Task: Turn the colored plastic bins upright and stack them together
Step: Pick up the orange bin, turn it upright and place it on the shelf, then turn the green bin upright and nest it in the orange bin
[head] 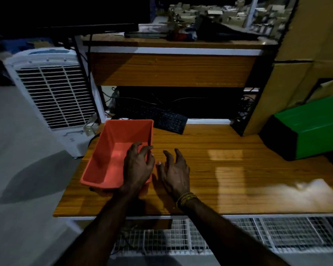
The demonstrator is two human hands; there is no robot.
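An orange plastic bin (112, 150) stands upright, mouth up, at the left end of the wooden table (229, 169). My left hand (137, 166) hovers over the bin's right rim with loosely spread fingers and grips nothing. Just right of the bin, above the tabletop, my right hand (176, 173) is spread too and holds nothing; yellow threads circle its wrist. A green bin (311, 127) lies upside down at the table's right end, apart from both hands.
A black keyboard (169, 120) lies at the table's back edge behind the orange bin. A white air cooler (52, 96) stands on the floor to the left. Cardboard boxes (300, 54) rise at the right. A wire grid shelf (238, 235) sits below the table's front edge.
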